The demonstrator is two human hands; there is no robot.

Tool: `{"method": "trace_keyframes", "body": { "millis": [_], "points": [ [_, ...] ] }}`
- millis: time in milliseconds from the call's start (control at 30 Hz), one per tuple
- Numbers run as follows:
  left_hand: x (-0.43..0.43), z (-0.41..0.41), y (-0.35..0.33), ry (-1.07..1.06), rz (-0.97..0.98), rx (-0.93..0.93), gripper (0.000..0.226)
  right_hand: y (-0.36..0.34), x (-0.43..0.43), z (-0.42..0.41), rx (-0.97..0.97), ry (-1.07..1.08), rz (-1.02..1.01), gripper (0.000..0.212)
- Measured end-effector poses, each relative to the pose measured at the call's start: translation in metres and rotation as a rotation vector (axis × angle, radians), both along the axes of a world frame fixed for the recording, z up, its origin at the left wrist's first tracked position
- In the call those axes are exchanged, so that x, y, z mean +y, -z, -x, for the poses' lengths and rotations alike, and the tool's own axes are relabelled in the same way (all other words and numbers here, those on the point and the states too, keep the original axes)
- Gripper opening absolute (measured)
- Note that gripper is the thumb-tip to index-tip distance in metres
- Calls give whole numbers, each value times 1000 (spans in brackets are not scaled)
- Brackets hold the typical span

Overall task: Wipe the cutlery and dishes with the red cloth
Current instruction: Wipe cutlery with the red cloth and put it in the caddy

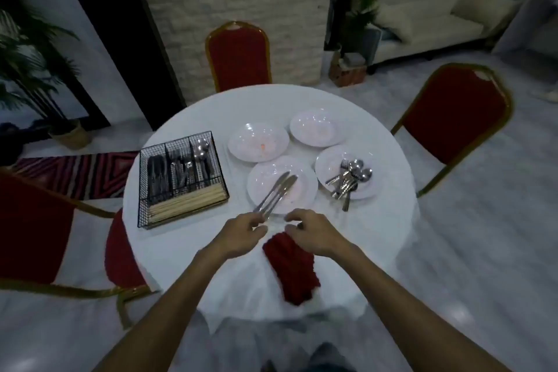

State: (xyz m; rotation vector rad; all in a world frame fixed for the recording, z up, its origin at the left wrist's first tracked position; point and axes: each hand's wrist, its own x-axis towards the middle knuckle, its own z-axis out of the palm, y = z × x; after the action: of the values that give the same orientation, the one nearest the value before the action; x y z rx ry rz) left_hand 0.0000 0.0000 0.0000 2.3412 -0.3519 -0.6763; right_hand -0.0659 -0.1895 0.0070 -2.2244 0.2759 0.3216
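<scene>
Two table knives (276,193) lie across the nearest white plate (302,193), and my left hand (241,234) pinches their handle ends at the plate's near rim. My right hand (314,232) grips the top of the red cloth (294,270), which hangs down over the table's near edge. A second plate (329,163) on the right carries a pile of spoons and forks (350,180). Two more white plates (241,145) (314,127) sit behind, holding no cutlery.
A black wire caddy (181,181) with cutlery and chopsticks stands on the left of the round white table (377,220). Red chairs stand at the far side (238,57), right (456,127) and left (33,235). A sofa (422,18) is at the back right.
</scene>
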Motion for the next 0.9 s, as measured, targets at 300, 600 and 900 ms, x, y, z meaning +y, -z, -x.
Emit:
{"method": "trace_keyframes", "body": {
  "millis": [300,600,900],
  "points": [
    [-15,35,61,-35,-39,215,34,74,10,27,206,-40,125,28],
    [-17,26,101,-311,-36,397,40,125,21,20,202,-22,283,74],
    [-46,19,110,-531,116,452,68,130,-17,-16,270,-75,14,41]
  ]
}}
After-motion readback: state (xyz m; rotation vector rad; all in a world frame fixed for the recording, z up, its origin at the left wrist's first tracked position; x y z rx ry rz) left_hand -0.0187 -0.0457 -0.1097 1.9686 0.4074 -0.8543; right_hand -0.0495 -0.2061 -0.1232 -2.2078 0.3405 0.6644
